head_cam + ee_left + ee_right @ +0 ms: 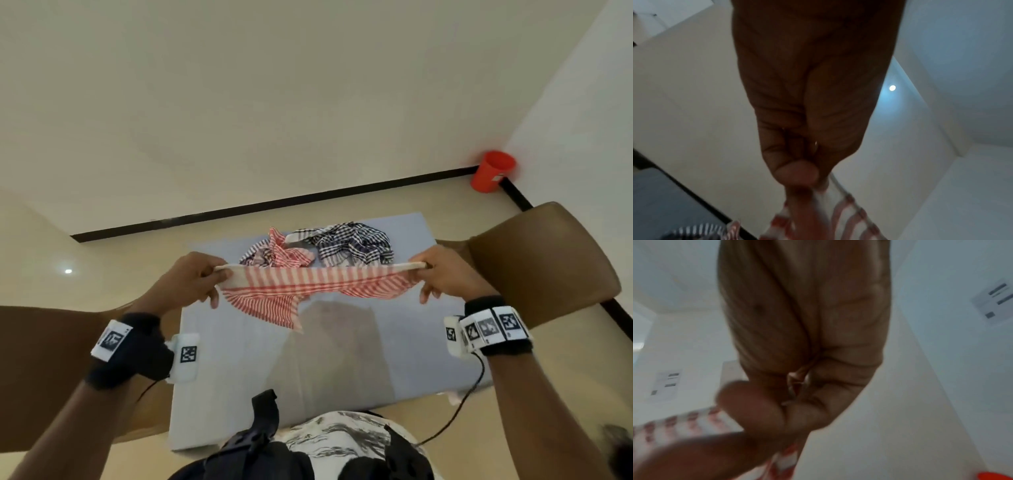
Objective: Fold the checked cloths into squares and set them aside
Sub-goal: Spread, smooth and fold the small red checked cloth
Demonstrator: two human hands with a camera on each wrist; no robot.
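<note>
A red-and-white checked cloth (308,284) hangs stretched in the air between both hands, above a pale blue mat (342,353). My left hand (209,277) pinches its left corner; my right hand (431,270) pinches its right corner. In the left wrist view the left hand (803,177) clamps the cloth (838,216) between thumb and fingers. In the right wrist view the right hand (781,412) grips the cloth (690,423), which is blurred. At the mat's far end lie a crumpled red checked cloth (284,253) and a crumpled dark blue checked cloth (352,243).
A red cup (492,171) stands in the far right corner by the wall. Brown chair backs flank the mat, one at the left (51,370) and one at the right (541,260). A black cable (459,407) trails from my right wrist.
</note>
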